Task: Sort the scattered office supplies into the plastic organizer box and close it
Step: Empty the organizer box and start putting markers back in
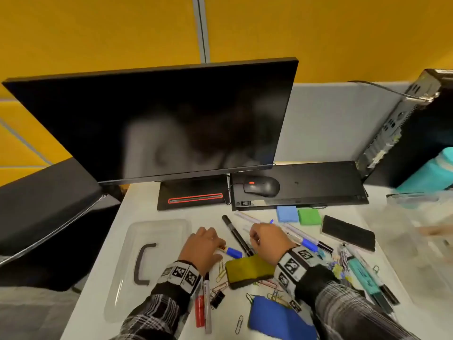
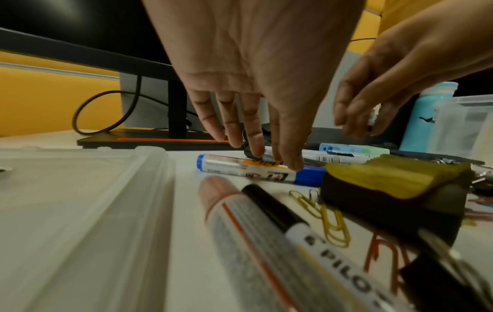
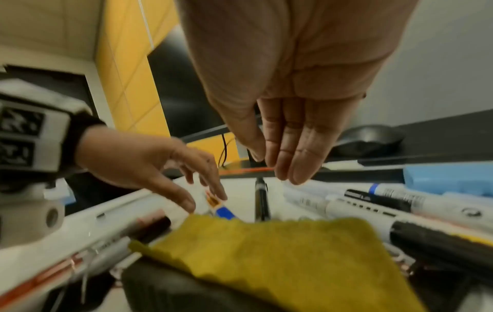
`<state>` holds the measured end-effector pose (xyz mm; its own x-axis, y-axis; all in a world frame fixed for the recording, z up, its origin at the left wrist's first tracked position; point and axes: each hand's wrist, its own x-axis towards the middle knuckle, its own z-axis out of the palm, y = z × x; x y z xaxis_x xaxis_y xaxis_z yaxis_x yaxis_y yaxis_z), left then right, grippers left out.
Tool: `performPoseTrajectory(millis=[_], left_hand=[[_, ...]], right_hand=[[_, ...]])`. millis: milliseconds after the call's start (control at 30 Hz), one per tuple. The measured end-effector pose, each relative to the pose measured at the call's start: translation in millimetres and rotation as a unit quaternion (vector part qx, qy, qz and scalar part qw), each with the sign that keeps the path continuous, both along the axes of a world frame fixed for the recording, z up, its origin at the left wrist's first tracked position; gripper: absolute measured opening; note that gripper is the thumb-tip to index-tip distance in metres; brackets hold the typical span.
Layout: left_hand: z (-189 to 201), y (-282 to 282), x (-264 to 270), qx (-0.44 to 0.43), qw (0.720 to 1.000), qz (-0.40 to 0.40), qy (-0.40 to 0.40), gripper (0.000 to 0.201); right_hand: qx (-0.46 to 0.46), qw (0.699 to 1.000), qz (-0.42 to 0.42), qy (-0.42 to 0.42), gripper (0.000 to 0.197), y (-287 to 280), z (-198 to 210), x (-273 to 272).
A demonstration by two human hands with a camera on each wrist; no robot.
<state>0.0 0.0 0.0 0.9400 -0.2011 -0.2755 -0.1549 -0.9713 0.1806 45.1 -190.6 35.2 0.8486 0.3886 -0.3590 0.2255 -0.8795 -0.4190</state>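
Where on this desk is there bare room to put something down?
Bare desk lies between the monitor base and the clear lid, and in front of the lid. It is crowded around the yellow eraser, with markers and clips, and under both hands.

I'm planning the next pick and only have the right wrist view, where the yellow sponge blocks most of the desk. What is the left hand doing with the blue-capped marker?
Observer: The left wrist view shows the left hand with straight fingertips resting on the blue-capped marker, not curled round it.
Operator: Where is the lid?
Observer: The head view shows the clear lid, with a dark handle, lying flat on the desk left of that hand.
Operator: And the box?
Observer: The clear box sits at the desk's far right edge, too blurred to tell its contents.
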Motion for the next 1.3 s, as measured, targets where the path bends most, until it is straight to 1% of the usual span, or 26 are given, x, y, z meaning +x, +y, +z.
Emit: performPoseTrajectory(millis=[100,167,300,400,467,533,600,667,767,867,967,1100,1200,1300], left_hand=[[-7.7,-0.5,3.4,0.021,0.999,-0.024,-0.008,0.037],[-11.8,-1.1,5.2,0.036,0.999,-0.033,-0.014,0.036],[-14.3,-2.4,11.2,0.051,0.997,-0.05,-0.025,0.028],[-6.4,-1.9,15.6,0.046,0.997,-0.057,-0.032,0.025],[5.2,2.3,16.3,0.014,0.998,-0.035,-0.052,0.022],[21.9,7.1,10.9,-0.02,0.997,-0.018,-0.075,0.018],[36.7,10.8,-1.1,-0.034,0.996,-0.02,-0.084,0.016],[41.3,13.3,-17.3,-0.031,0.998,-0.01,-0.062,0.016],[31.4,13.5,-39.7,-0.005,0.999,0.047,0.0,0.017],[12.4,7.2,-52.2,0.042,0.994,0.085,0.046,0.028],[1.3,-4.5,-54.6,0.092,0.99,0.091,0.048,0.035],[-4.8,-18.4,-51.1,0.145,0.983,0.11,0.033,0.042],[-8.1,-22.1,-47.2,0.166,0.977,0.132,0.023,0.04],[-10.7,-20.1,-44.1,0.179,0.971,0.151,0.038,0.036]], right_hand=[[-0.058,0.997,0.023,0.036,0.024,20.7,-19.4,5.9],[-0.093,0.994,0.034,0.036,0.025,33.4,-29.9,5.8],[-0.12,0.992,0.026,0.016,0.026,42.9,-41.3,10.7],[-0.079,0.997,0.002,0.016,0.028,40.5,-36.4,13.6],[-0.027,0.999,-0.034,0.009,0.03,31.6,-26.5,12.0],[0.026,0.997,-0.066,-0.011,0.024,17.7,-16.1,7.5],[0.064,0.994,-0.08,-0.026,0.015,0.7,-9.5,-0.7],[0.083,0.992,-0.088,-0.031,0.012,-16.6,-6.6,-10.7],[0.101,0.989,-0.099,-0.034,0.011,-38.8,-5.7,-26.6],[0.108,0.987,-0.111,-0.035,0.011,-53.0,-7.2,-40.4],[0.096,0.988,-0.114,-0.036,0.011,-62.2,-11.7,-49.5],[0.068,0.992,-0.103,-0.037,0.015,-76.5,-15.9,-57.4],[0.06,0.991,-0.102,-0.057,0.019,-87.3,-15.2,-62.4],[0.067,0.989,-0.11,-0.079,0.019,-98.3,-10.8,-63.7]])
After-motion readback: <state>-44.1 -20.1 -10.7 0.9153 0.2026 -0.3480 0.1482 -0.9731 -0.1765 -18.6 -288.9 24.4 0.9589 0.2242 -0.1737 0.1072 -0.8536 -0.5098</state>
